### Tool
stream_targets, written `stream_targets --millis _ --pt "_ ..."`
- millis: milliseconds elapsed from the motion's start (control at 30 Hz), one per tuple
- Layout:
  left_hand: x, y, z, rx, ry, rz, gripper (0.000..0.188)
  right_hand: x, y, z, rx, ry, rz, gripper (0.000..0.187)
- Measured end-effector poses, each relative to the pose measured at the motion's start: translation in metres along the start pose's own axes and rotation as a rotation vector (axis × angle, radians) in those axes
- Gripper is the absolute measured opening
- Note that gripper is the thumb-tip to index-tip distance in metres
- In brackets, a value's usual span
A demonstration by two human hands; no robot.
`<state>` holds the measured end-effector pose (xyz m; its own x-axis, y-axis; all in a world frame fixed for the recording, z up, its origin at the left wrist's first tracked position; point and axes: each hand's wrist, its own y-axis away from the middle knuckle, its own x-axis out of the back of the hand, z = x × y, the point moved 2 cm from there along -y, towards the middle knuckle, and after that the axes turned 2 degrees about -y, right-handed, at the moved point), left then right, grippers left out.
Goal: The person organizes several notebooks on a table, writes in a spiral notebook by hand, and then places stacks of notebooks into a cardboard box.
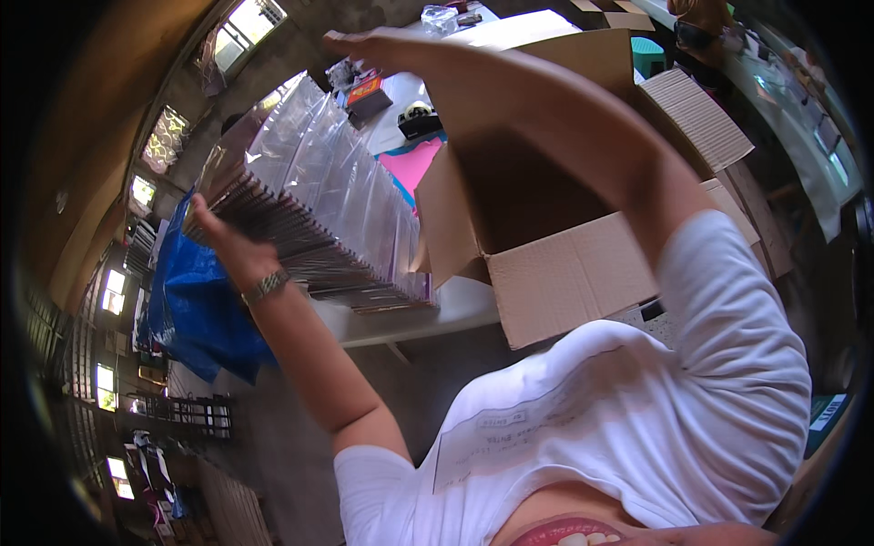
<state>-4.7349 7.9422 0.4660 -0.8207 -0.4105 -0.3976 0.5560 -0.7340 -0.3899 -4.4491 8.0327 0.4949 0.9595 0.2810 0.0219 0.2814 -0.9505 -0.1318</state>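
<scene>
A long row of thin flat packs in clear plastic (319,173) stands on the white table, left of an open cardboard box (574,273). What lies inside the plastic is hard to make out. My left hand (232,246), with a watch (266,286) at its wrist, is against or very close to the left side of the row, fingers stretched. Across the box reaches my right arm; my right hand (378,47) is held out flat above the far end of the row, slightly blurred, with nothing in it.
A tape dispenser (418,120), a pink sheet (411,168) and a red-orange boxed stack (368,96) lie on the table (437,314) behind the row. Blue tarp material (196,300) hangs at the left. Another person (701,23) is at the far right near a green stool (647,56).
</scene>
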Motion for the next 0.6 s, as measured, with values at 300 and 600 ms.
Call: stream_targets --millis 300,600 --pt "0.064 -0.054 -0.035 0.177 -0.017 -0.446 0.071 -0.057 -0.048 0.078 0.107 -0.318 0.309 0.080" --pt "0.070 0.115 -0.018 -0.733 -0.378 -0.549 0.070 -0.002 0.072 0.065 -0.041 -0.435 -0.483 0.064"
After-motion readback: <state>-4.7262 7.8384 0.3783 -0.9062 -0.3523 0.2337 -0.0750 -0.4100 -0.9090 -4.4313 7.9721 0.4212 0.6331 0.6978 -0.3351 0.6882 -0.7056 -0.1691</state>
